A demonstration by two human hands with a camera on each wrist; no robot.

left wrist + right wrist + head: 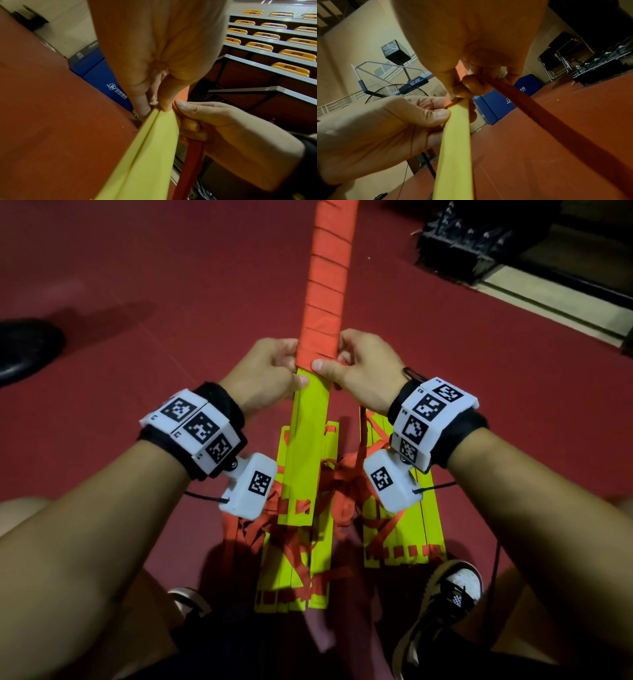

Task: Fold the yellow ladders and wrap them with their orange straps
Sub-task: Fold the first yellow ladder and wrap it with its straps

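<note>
I hold a folded bundle of yellow ladder rungs (306,446) lengthwise in front of me. Its far half is wound in orange strap (327,289), turn beside turn. My left hand (270,371) grips the bundle at the edge of the wrapping, thumb on the yellow face (150,155). My right hand (359,371) pinches the strap against the bundle (455,142) at the same spot. A loose length of strap (544,116) runs from its fingers, down beside the bundle (190,162).
Below my wrists more yellow ladder rungs (404,542) lie on the red floor (137,285), tangled with orange straps (342,484). My shoes (448,587) are near them. A black shoe (27,347) is at left. A black rack (469,244) stands far right.
</note>
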